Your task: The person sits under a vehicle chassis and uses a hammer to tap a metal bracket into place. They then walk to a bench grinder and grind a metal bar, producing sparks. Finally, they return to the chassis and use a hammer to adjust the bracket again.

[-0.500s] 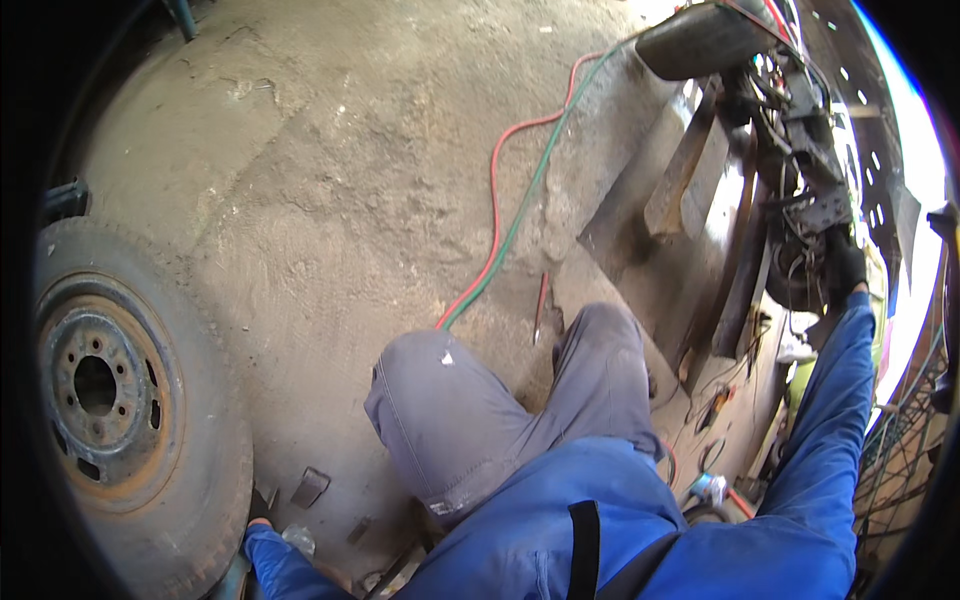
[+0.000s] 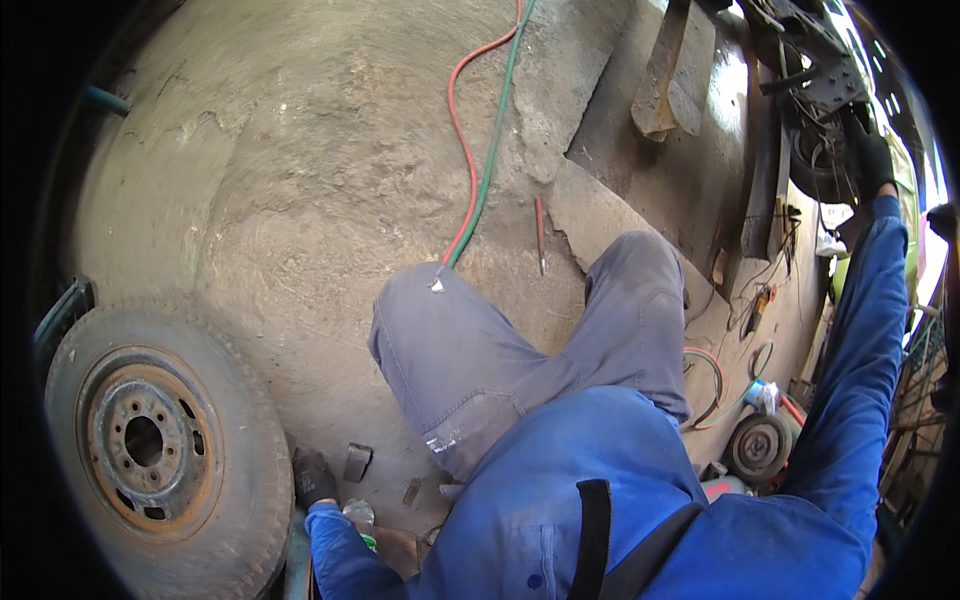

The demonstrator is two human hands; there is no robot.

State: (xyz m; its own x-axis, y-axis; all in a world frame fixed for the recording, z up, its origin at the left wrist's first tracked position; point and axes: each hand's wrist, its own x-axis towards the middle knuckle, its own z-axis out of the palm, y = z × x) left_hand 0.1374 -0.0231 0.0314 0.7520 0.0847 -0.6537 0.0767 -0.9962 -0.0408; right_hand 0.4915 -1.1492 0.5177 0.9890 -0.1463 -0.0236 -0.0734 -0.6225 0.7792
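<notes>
My left hand [image 2: 314, 476], in a black glove, is at the right side of a large worn tyre on a rusty steel wheel [image 2: 175, 435], with its fingers partly hidden there. My right hand [image 2: 868, 153], also black-gloved, reaches up at the far right and grips part of a dark metal assembly [image 2: 815, 70] with bolted plates, wires and a round part behind it. Curved sheet metal pieces [image 2: 660, 80] lie beside that assembly. My bent knees in grey trousers are in the middle.
Red [image 2: 455, 100] and green [image 2: 490, 160] hoses run across the rough floor. A thin red-handled rod [image 2: 540, 235] lies ahead of my knees. Pliers [image 2: 760, 305], a small wheel [image 2: 757, 448], a blue can [image 2: 760, 395] and cables are at the right. A dark metal block [image 2: 358, 462] lies by my left hand.
The view has shifted, so the floor and metal assembly sit higher in the picture and the tyre lower and further right. More of my left glove shows beside the tyre.
</notes>
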